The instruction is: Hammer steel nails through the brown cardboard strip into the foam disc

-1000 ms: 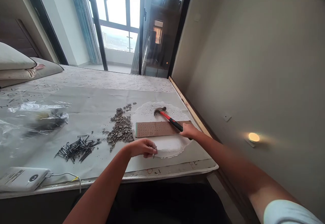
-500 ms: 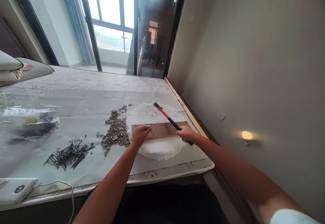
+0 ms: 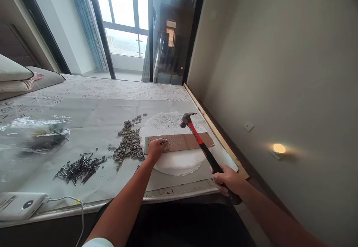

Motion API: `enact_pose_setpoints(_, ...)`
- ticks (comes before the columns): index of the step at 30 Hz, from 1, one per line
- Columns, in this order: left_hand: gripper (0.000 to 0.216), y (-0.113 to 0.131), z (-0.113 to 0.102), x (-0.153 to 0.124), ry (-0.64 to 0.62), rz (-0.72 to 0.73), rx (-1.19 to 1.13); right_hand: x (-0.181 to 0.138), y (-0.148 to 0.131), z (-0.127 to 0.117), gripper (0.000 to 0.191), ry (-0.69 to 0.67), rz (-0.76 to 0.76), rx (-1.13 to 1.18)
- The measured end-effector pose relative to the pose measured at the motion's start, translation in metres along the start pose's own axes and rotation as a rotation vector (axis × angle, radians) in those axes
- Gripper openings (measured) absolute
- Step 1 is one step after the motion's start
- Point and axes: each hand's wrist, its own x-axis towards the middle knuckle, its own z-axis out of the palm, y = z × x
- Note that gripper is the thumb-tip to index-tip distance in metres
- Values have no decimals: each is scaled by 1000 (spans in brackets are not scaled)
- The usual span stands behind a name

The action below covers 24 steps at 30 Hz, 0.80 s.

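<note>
My right hand is wrapped round the black grip of a claw hammer with a red and black handle. The hammer is raised, its head up and to the left, right of centre over a brown board dotted with small holes. At the board's left part, my left hand pinches a small thin piece, seemingly a nail, too small to make out fully. Beneath the board lies a round white mat, its upper part sprinkled with dark specks.
Left of the board lies a heap of grey gravel. Farther left are a pile of dark nails, a clear plastic bag and a white power bank with a cable. A wooden rail edges the bed's right side, near the wall.
The hammer has swung up and nearer to me, to the right, with my right hand. My left hand stays pinched at the same part of the board. The view has shifted slightly.
</note>
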Motion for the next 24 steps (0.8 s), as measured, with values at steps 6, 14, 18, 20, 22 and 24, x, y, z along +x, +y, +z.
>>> enact_pose_setpoints(6, 26, -2, 4, 2, 18, 24, -4, -5, 6, 3, 18, -6, 16, 31)
enact_pose_setpoints(14, 20, -7, 12, 3, 63, 89, 20, -20, -2, 11, 17, -77, 91, -40)
enact_pose_setpoints(18, 20, -5, 14, -1, 69, 75, 55, -24, -10, 15, 14, -103, 98, -75)
enact_pose_setpoints(20, 20, -6, 15, -3, 72, 75, 76, -26, -13, 18, 14, -108, 77, -62)
enact_pose_setpoints(22, 20, -7, 15, -5, 74, 80, 82, -26, -16, 20, 14, -107, 59, -53)
enact_pose_setpoints(24, 20, -9, 15, -7, 82, 88, 80, -25, -17, 23, 14, -112, 61, -62)
